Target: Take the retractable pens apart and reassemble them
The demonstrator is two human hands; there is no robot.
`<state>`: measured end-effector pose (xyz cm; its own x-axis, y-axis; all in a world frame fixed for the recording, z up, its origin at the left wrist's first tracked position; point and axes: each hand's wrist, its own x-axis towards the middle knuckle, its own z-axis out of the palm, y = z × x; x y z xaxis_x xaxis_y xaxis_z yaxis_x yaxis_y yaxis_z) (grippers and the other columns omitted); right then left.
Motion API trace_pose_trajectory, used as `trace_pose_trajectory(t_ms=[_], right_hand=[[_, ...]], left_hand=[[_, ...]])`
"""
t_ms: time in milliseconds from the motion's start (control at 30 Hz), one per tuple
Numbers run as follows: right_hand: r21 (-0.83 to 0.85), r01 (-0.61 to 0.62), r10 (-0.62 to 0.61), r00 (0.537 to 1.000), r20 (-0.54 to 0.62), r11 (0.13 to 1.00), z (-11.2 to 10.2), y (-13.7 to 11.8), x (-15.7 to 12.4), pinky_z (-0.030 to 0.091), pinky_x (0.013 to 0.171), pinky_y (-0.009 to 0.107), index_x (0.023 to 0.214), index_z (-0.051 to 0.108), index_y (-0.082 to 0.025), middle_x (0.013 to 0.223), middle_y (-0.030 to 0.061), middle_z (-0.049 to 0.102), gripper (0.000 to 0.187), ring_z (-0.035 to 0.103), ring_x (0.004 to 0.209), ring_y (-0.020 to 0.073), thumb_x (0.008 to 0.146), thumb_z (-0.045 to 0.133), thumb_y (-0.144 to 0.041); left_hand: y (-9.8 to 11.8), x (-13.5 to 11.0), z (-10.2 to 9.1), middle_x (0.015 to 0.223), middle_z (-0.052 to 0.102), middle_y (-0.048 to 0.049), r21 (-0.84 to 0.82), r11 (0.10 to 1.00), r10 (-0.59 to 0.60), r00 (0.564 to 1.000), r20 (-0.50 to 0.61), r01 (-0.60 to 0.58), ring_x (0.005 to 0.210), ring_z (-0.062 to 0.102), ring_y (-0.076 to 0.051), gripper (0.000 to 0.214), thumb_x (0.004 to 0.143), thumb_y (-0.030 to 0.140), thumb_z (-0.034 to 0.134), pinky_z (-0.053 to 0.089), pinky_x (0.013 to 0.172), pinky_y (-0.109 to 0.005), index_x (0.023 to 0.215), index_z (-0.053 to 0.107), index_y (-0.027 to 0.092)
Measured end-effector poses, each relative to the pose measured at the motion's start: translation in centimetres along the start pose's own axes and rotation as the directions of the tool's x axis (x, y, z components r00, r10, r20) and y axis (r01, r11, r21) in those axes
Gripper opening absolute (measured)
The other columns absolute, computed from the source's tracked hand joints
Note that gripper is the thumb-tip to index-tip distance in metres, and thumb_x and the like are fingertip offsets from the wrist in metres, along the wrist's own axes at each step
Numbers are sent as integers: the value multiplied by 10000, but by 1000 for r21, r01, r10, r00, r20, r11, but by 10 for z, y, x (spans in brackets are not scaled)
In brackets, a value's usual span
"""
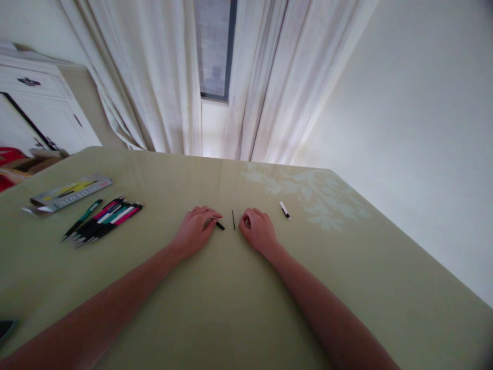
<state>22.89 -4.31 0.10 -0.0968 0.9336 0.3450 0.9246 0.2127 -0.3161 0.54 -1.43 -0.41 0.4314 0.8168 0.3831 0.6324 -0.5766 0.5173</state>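
Note:
My left hand (pixel 196 231) rests on the table with its fingers closed around a short black pen barrel piece (pixel 219 225), whose end sticks out to the right. A thin dark ink refill (pixel 233 220) lies on the table between my two hands, touched by neither. My right hand (pixel 257 228) is curled, thumb and fingertips pinched together just right of the refill. Whatever is in that pinch is too small to make out. Farther right lies a white pen upper barrel (pixel 284 208) with a black part at its lower end.
Several coloured click pens (pixel 103 221) lie in a bunch on the table (pixel 215 308) at left. Behind them is an opened grey and yellow pen box (pixel 73 194). A dark object (pixel 5 329) shows at the lower left edge. Curtains (pixel 154 77) hang beyond the table.

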Motion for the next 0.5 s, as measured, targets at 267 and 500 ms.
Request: trace_pose_trajectory(t_ms=[267,500], right_hand=[[17,-5,5,1000,1,1000,-2,0,0,379,719,295,810,594,-216,800,27,639,58,547,726,171,862,615,-229],[21,-68,69,996,-56,997,-3,-1,0,382,752,308,835,577,-210,841,35,629,36,558,789,185,860,597,-229]], left_hand=[[1,-2,1,1087,707,-52,29,999,14,998,68,-16,1044,606,-248,273,892,132,531,446,994,-448,1050,724,241],[3,-1,0,1088,699,-36,27,998,54,994,98,-57,1045,598,-250,209,964,184,512,439,955,-433,1046,692,249]])
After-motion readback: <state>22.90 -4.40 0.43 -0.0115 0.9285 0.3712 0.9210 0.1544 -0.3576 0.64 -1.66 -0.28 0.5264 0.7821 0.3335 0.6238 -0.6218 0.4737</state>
